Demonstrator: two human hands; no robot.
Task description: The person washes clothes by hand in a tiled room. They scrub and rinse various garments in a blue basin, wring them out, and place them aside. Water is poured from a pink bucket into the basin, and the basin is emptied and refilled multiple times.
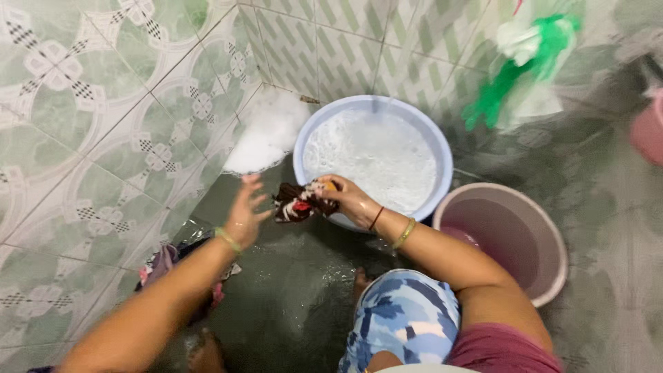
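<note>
My right hand (pixel 350 198) grips a wet dark brown and red cloth (pixel 298 202) at the near rim of a light blue basin (pixel 442 148) full of foamy water. The cloth hangs just outside the basin over the wet dark floor. My left hand (pixel 247 211) is open with fingers spread, a little to the left of the cloth and not touching it. Bangles show on both wrists.
A pink bucket (pixel 552 276) with water stands right of the basin. A heap of foam (pixel 266 135) lies in the corner by the tiled wall. More wet clothes (pixel 162 262) lie under my left arm. A green and white bag (pixel 528 65) hangs at top right.
</note>
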